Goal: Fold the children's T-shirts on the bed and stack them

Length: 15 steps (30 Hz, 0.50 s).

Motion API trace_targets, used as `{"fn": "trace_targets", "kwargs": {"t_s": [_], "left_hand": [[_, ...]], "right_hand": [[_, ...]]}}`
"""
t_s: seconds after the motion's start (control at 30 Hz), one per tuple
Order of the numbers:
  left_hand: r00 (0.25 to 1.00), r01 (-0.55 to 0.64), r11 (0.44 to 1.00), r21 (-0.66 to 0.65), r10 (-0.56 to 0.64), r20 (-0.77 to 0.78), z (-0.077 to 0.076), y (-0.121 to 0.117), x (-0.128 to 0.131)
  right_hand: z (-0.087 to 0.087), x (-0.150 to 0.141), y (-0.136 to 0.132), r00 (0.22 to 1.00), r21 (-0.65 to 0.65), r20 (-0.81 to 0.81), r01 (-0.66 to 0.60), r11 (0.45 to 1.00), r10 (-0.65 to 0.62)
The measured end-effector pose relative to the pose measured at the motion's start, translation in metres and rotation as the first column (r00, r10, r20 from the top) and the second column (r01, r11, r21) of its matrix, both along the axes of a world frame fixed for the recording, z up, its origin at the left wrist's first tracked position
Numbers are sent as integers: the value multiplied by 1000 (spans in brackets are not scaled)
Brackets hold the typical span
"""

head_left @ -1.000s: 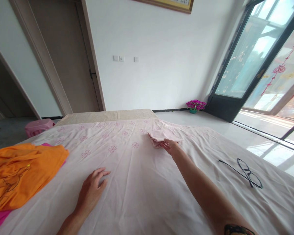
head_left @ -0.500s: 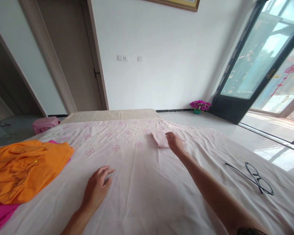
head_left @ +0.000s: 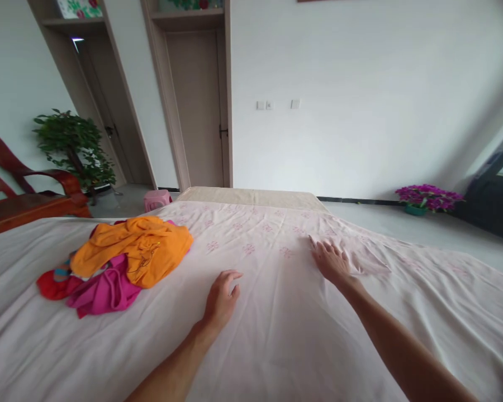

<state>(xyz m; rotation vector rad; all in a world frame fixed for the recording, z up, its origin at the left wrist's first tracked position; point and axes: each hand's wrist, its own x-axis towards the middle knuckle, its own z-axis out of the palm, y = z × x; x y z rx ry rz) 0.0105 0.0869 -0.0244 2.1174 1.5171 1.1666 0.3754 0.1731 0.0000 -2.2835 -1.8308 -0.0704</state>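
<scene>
My right hand (head_left: 332, 260) lies palm down with its fingers spread, at the left edge of a folded pale pink cloth (head_left: 368, 258). The hand partly covers that cloth, which is close in colour to the pink-flowered sheet (head_left: 272, 312) beneath it. My left hand (head_left: 223, 296) is over the middle of the sheet, fingers loosely bent and apart, with nothing in it. To its left lies a loose heap of clothes: an orange garment (head_left: 159, 251) on top, a magenta one (head_left: 113, 287) below and a red piece (head_left: 52, 286) at the side.
A beige cover (head_left: 251, 197) shows at the far edge. Beyond stand a pink stool (head_left: 157, 199), a wooden armchair (head_left: 37, 195), a leafy plant (head_left: 73, 142) and a pot of purple flowers (head_left: 428, 197). Doors (head_left: 197, 106) are in the back wall.
The view has swung left, bringing the armchair and plant in and taking the eyeglasses out. My right hand has gone from bent fingers on the folded cloth to spread fingers at its left edge.
</scene>
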Motion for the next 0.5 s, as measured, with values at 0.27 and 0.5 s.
{"fn": "trace_targets", "kwargs": {"t_s": [0.27,0.5], "left_hand": [[877,-452,844,289,479,-27,70,24,-121],[789,-545,797,261,593,-164,110,35,-218]], "right_hand": [[-19,-105,-76,944,-30,-76,-325,945,322],[-33,-115,-90,950,58,-65,-302,951,306]]}}
